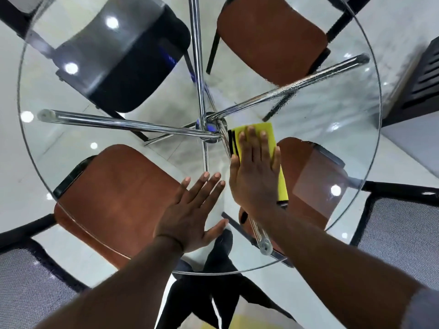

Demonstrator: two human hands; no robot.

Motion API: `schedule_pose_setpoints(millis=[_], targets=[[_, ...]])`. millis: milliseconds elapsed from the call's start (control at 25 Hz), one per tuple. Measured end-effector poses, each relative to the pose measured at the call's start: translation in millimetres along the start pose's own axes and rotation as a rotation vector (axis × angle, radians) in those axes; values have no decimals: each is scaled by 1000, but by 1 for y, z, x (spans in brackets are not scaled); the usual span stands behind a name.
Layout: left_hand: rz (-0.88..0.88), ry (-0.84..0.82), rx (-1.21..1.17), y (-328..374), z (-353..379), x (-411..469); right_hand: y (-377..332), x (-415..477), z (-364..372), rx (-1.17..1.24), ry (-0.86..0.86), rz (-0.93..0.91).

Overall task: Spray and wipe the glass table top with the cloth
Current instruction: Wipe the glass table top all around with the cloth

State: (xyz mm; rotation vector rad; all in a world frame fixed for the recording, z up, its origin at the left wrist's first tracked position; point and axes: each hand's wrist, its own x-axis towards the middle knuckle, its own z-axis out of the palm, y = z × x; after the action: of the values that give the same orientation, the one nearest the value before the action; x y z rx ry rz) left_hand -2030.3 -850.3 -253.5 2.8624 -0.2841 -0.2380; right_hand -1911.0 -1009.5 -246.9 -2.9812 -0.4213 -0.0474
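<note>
Right now the right hand (255, 176) is lying flat, fingers straight, pressing the folded yellow cloth (263, 132) onto the glass table top (327, 119) just beside its centre, above where the chrome legs (123, 121) are meeting. The left hand (192, 214) is spreading open on bare glass nearer the person, holding nothing. Soft and light, the cloth is probably sliding easily on the slick pane, so it is best driven under a flat palm over its middle, while the stiff, breakable glass is calling for even, moderate pressure.
</note>
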Motion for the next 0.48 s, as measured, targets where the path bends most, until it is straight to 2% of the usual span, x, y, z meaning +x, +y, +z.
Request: schedule_pose_setpoints(millis=[160, 280, 360, 480], targets=[[9, 19, -8, 1, 0, 0, -8, 140, 18, -84, 119, 65], [9, 38, -18, 0, 3, 0, -17, 218, 18, -38, 12, 132], [18, 58, -23, -1, 1, 2, -16, 219, 22, -13, 22, 125], [13, 56, 10, 1, 1, 1, -4, 161, 21, -13, 127, 1]])
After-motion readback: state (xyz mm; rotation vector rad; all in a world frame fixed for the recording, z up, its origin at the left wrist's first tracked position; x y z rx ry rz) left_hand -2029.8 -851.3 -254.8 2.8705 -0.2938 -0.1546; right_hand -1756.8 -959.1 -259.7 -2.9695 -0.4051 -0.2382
